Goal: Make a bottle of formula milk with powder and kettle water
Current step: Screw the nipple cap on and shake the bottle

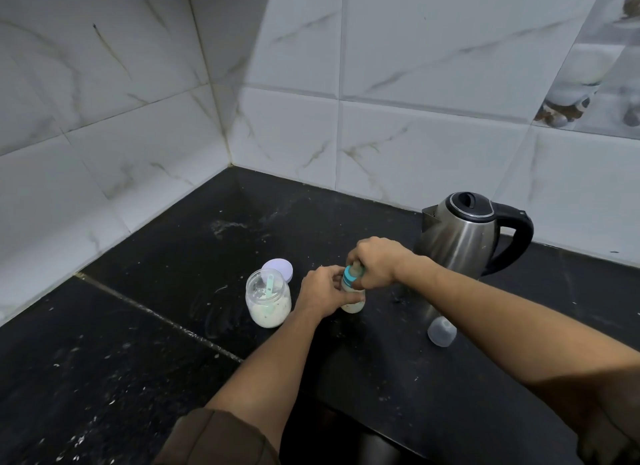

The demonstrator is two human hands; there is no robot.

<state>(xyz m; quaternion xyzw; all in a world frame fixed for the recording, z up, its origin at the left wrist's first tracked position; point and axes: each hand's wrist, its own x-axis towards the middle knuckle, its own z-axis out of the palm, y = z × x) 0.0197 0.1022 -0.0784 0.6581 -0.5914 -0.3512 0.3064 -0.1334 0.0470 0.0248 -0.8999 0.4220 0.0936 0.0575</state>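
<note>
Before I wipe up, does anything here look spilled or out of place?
Yes: a whitish smear lies on the black counter behind the open powder jar, and pale specks dot the front left, likely spilled powder.

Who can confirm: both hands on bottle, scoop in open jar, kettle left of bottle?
Wrong on one point: the head view shows the kettle right of the bottle, not left. The left hand and right hand do hold the bottle; the scoop sits in the open jar.
</note>
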